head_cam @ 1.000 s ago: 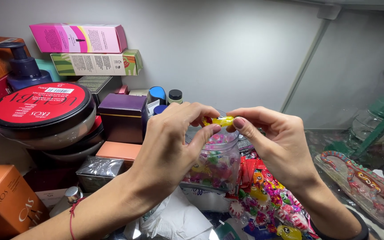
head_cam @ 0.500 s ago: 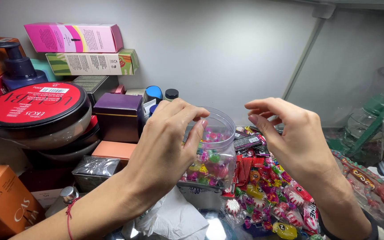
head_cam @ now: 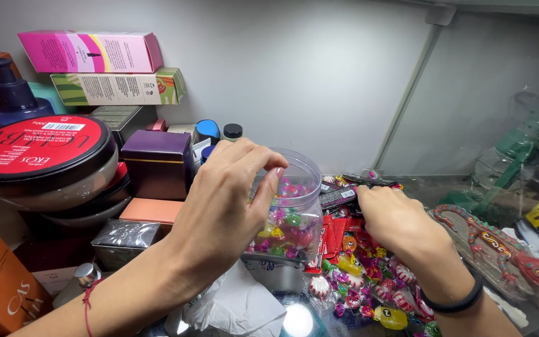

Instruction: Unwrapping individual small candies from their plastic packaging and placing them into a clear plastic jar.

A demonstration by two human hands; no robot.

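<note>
At the centre of the frame stands a clear plastic jar (head_cam: 291, 218), open at the top and partly filled with small wrapped candies in pink, green and yellow. The left hand (head_cam: 223, 212) wraps around the jar from the left side, fingertips (head_cam: 276, 171) curled over its rim — grasping the jar. The right hand (head_cam: 394, 218) lies palm down on the pile of candy (head_cam: 357, 274) just right of the jar, at lower centre-right; its fingers reach into the wrappers, but whether they pinch anything cannot be told, since the fingertips are hidden. A black band sits on the right wrist, a red thread on the left.

At the left of the frame — a round tub with a red lid (head_cam: 38, 150), a purple box (head_cam: 157, 162), and 2 stacked boxes (head_cam: 104, 68) at upper left. White tissue (head_cam: 238, 306) lies in front of the jar. A toy lizard (head_cam: 500, 246) lies at the right.
</note>
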